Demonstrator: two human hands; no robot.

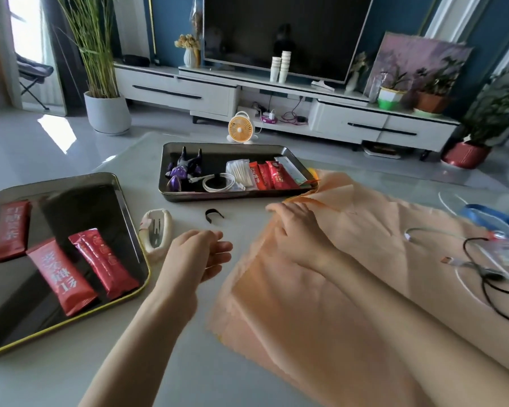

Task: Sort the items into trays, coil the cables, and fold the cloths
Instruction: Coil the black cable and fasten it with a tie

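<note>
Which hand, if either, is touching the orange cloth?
Touching: the right hand only. The head view shows it resting on the orange cloth near its far corner. The left hand is apart, with bare table showing between it and the cloth's edge.

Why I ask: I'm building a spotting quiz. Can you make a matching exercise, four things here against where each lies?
Things: 1 purple toy figure; 2 black cable; 3 black clip; 4 white pouch.
Places: A beside the right rim of the near tray; B on the orange cloth; C in the far tray; D on bare table before the far tray.
Pairs: 1-C, 2-B, 3-D, 4-A.
</note>
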